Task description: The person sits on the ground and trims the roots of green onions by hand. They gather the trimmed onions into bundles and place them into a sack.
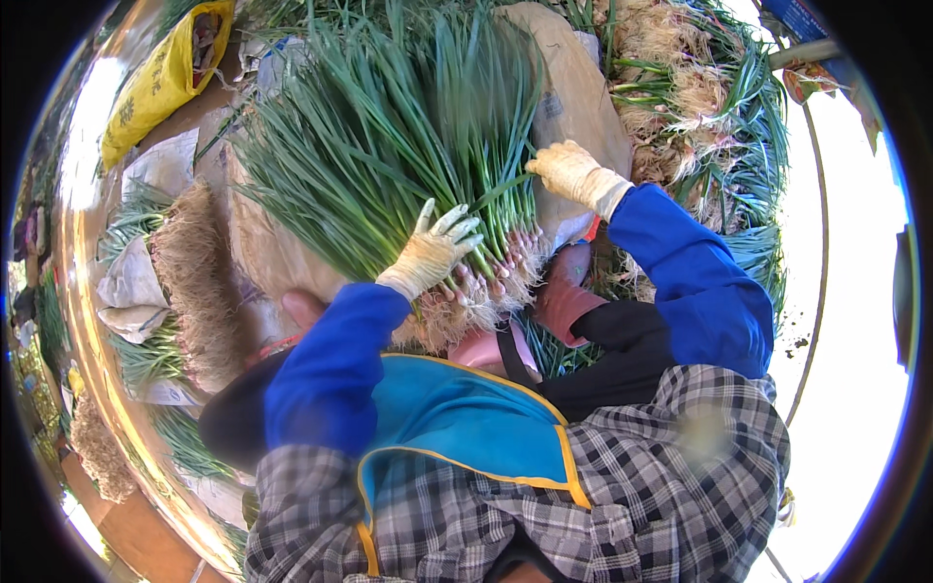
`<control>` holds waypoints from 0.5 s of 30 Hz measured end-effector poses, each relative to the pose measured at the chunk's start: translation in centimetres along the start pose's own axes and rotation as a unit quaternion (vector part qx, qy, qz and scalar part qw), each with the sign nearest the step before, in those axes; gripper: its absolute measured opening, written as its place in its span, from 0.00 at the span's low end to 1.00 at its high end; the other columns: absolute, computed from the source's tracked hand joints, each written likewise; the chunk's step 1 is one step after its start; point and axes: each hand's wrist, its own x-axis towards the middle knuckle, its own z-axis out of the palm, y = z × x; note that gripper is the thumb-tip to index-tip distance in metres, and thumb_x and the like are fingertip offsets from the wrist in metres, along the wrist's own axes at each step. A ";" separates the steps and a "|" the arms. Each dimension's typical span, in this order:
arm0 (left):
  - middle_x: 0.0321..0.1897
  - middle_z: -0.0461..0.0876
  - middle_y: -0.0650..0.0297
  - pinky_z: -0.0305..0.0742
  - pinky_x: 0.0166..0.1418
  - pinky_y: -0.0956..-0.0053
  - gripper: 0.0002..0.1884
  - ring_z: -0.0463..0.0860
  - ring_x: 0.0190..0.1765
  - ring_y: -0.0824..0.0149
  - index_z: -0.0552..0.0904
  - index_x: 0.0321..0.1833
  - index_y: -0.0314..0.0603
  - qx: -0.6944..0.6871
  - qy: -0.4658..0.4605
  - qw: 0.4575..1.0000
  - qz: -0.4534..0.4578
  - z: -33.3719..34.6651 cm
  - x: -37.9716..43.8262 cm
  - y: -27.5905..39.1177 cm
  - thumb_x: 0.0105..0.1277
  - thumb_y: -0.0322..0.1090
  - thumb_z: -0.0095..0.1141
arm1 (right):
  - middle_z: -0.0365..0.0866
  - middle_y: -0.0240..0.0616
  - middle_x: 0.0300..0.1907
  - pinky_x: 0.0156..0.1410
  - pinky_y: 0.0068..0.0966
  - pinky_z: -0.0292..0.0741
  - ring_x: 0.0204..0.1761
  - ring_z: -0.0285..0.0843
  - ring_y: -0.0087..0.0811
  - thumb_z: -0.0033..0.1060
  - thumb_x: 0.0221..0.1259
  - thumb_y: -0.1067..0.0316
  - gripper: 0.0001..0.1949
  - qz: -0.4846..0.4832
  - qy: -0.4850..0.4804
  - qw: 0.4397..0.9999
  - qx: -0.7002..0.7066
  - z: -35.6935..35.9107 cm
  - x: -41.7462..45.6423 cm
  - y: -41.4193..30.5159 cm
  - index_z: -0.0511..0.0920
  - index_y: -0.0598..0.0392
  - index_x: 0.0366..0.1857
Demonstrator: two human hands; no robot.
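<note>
A broad pile of green garlic plants [408, 138] lies before me, leaves pointing away and pinkish bulbs with pale roots towards me. My left hand [431, 251], in a whitish glove with fingers spread, rests on the stems just above the bulbs at the near side of the pile. At the pile's right edge is my right hand [572, 173], gloved too, its fingers curled in around the end of a long green leaf [503, 191] that slants across the stems. Under the pile shows a tan woven sack [583, 109].
Rooted bundles [197, 284] wrapped in white sacking lie at the left. A yellow sack [157, 80] is at the upper left. More rooted plants [692, 95] are heaped at the right. My pink boots [568, 295] stand close below the pile.
</note>
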 end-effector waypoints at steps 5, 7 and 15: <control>0.71 0.56 0.65 0.33 0.72 0.37 0.28 0.47 0.75 0.61 0.73 0.62 0.68 -0.016 0.000 1.000 -0.007 0.8 0.2 -0.1 0.54 0.50 0.56 | 0.82 0.45 0.30 0.42 0.45 0.75 0.36 0.81 0.49 0.46 0.62 0.60 0.14 0.075 -0.063 0.990 0.102 0.8 -4.4 -1.9 0.76 0.45 0.49; 0.72 0.54 0.65 0.33 0.72 0.37 0.24 0.45 0.76 0.61 0.74 0.60 0.68 -0.008 -0.022 1.000 -0.010 0.7 0.7 -0.2 0.58 0.45 0.53 | 0.82 0.45 0.28 0.38 0.45 0.75 0.33 0.81 0.49 0.44 0.64 0.57 0.13 0.074 -0.077 0.988 0.108 0.5 -6.7 -3.3 0.74 0.41 0.50; 0.70 0.59 0.62 0.38 0.72 0.39 0.21 0.52 0.74 0.61 0.79 0.54 0.66 -0.054 0.040 0.998 -0.019 1.4 1.1 -0.2 0.56 0.36 0.53 | 0.81 0.46 0.27 0.36 0.40 0.75 0.31 0.81 0.46 0.42 0.66 0.55 0.15 0.146 -0.010 0.985 0.086 -5.1 -18.1 -3.7 0.76 0.37 0.53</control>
